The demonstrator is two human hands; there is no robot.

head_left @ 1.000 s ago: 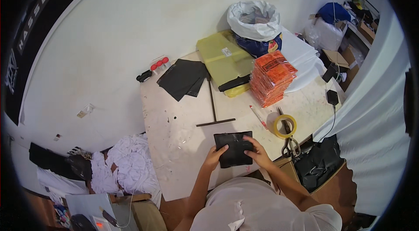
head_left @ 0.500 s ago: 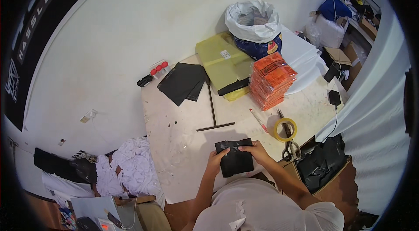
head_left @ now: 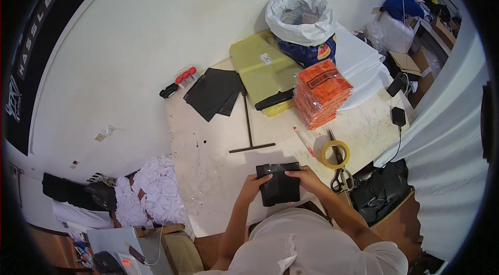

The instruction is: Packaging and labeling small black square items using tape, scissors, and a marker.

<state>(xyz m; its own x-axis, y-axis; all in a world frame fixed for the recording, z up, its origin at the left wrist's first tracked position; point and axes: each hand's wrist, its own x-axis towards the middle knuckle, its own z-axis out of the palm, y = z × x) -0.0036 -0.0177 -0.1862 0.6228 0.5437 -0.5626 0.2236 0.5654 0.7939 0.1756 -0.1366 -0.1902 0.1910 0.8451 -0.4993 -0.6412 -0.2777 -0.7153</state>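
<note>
A flat, square black plastic packet (head_left: 279,192) is held up at the table's near edge, close to my body. Its upper edge has a shiny folded strip. My left hand (head_left: 253,186) pinches the packet's left side, thumb on the face toward me and fingers mostly hidden behind. On the opposite side, my right hand (head_left: 310,178) grips it the same way near the upper right corner. Just beyond lies a dark T-shaped tool (head_left: 249,129). To the right are a roll of yellow tape (head_left: 325,156), scissors (head_left: 341,173) and a red-and-white pen (head_left: 303,141).
Flat black bags (head_left: 210,93) lie at the table's far left beside red-capped items (head_left: 186,75). A yellow package (head_left: 260,62), a stack of orange packets (head_left: 322,95) and a white-lined sack (head_left: 301,30) stand at the back. White cloth (head_left: 156,186) is heaped left of the table.
The packet's top strip looks smoother and flatter, and my thumbs have shifted slightly along it. Both hands still hold the packet. The whole view has moved a little.
</note>
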